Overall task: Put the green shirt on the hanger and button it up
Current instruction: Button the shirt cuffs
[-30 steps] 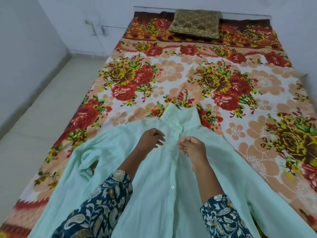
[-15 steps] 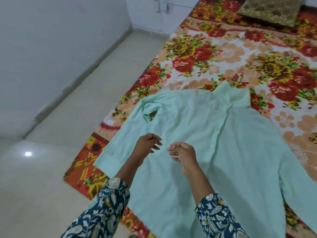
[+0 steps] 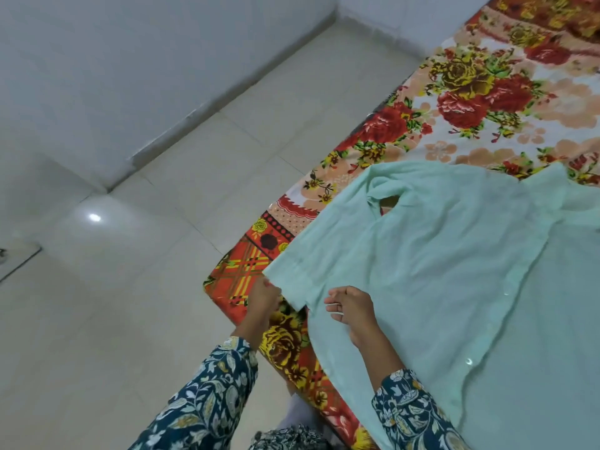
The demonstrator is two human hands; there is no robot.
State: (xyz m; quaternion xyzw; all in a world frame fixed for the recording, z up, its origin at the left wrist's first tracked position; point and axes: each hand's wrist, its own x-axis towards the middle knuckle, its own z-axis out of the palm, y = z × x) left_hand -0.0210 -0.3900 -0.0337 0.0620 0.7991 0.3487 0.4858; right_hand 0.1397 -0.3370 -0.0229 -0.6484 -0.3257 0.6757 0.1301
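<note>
Pale green, one shirt (image 3: 454, 271) lies flat on the floral bedspread (image 3: 470, 102), its sleeve cuff at the bed's near corner. Your two hands meet there: your left hand (image 3: 263, 298) touches the cuff's edge, grip unclear; your right hand (image 3: 352, 306) rests loosely curled on the shirt beside it, holding nothing visible. Tiled floor (image 3: 194, 190) lies left of the bed.

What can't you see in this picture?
Head view:
- The hanger: nowhere in the picture.
- The shirt: its right side is cut off by the edge.
- Left hand: its fingertips are hidden at the sleeve cuff, so the grip is unclear.
- Right hand: curled, its grip is unclear.
- Buttons: too small to count.
</note>
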